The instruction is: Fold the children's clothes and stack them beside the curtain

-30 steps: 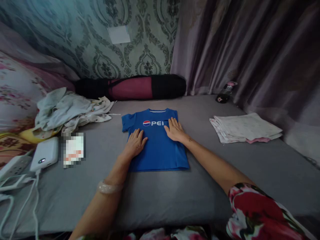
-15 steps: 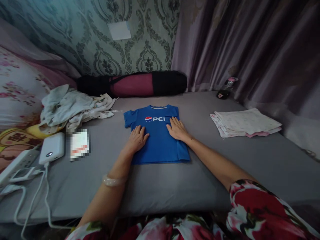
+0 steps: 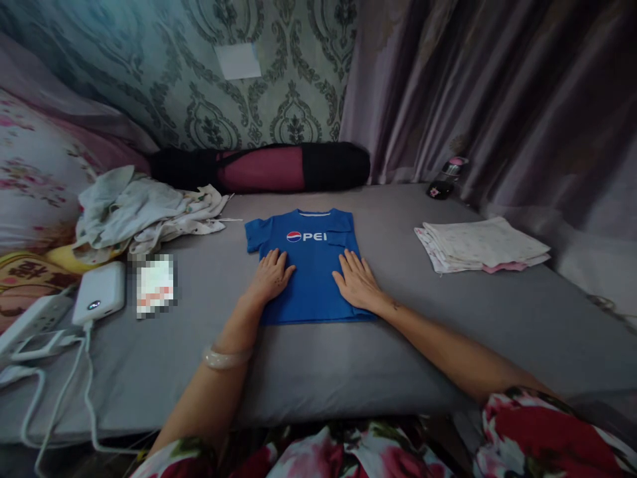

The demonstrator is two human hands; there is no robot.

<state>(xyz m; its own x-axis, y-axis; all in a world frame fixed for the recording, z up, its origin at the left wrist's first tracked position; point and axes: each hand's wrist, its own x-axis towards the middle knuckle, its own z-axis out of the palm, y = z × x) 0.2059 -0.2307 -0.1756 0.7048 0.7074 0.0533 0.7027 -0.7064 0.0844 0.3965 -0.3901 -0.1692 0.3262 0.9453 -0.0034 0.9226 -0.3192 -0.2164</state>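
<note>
Here I rest left hand (image 3: pixel 270 275) and right hand (image 3: pixel 356 281), fingers slightly apart, on the shirt (image 3: pixel 313 289), well inside the sheet's (image 3: pixel 318 372) front edge, wallpaper (image 3: pixel 298 60) beyond.

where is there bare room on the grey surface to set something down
On the grey surface, between the blue shirt and folded cloths, and between the shirt and the floral clothing. The left is crowded: crumpled fabric, power bank, power strip and cables.

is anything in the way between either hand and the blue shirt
Nothing visible: the left hand and right hand both rest directly on the blue shirt, palms down.
</note>
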